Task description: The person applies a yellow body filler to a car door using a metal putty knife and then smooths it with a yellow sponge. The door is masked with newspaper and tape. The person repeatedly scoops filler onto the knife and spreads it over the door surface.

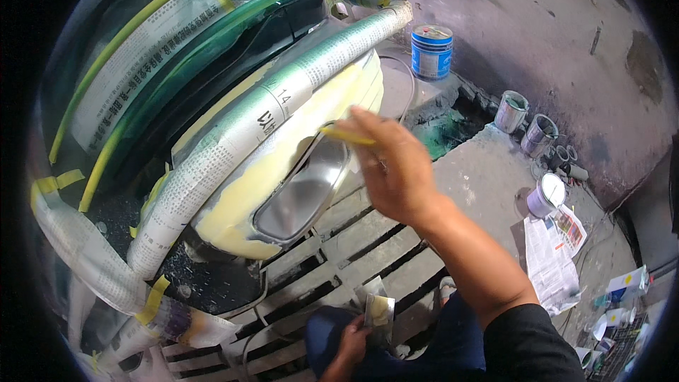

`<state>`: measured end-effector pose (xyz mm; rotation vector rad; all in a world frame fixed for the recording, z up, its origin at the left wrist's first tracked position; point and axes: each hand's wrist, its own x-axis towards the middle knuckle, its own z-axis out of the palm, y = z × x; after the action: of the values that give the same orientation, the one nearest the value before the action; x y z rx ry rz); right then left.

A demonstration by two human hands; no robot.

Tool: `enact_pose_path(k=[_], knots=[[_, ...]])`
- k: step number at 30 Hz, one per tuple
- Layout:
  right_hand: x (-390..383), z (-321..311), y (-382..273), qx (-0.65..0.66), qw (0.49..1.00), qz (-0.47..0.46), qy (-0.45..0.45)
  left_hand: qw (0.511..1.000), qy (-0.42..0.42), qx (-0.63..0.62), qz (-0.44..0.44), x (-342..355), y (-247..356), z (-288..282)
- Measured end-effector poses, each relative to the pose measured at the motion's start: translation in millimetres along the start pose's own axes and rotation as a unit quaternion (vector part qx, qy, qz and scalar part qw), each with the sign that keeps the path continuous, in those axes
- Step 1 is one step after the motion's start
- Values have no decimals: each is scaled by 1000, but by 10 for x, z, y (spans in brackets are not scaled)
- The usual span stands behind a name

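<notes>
A curved vehicle panel is coated with pale yellow putty and surrounds a shiny silver lamp-shaped recess. Over the recess's right edge, my right hand is closed on a thin yellow blade, seen nearly edge-on. Its tip is at the panel by the recess's upper rim; whether it touches is unclear. Lower down, by my knee, my left hand grips a flat metal putty plate with a yellow smear on it. A greyish flat corner shows just above that plate.
Newspaper wrapping runs along the panel. Slatted grating lies below. A blue can stands beyond the panel, smaller cans by the wall. At right are a white-topped tub, newspaper sheets and several bottles and cups.
</notes>
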<state>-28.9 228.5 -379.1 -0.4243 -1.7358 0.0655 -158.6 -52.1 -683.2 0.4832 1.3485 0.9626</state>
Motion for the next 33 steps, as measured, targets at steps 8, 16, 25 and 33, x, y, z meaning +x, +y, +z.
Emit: enact_pose_path(k=[8,16,25,33], knots=[[68,-180,237,370,835,358,193,998,-21,-64,8,75,-157,-61],[20,228,193,73,976,92,182,999,-3,-39,-24,27,-65,9],[-190,301,182,-51,993,-67,80,999,-4,-33,-21,33,-87,-1],[-76,14,324,-37,981,166,93,999,-19,-36,-9,41,-135,-41]])
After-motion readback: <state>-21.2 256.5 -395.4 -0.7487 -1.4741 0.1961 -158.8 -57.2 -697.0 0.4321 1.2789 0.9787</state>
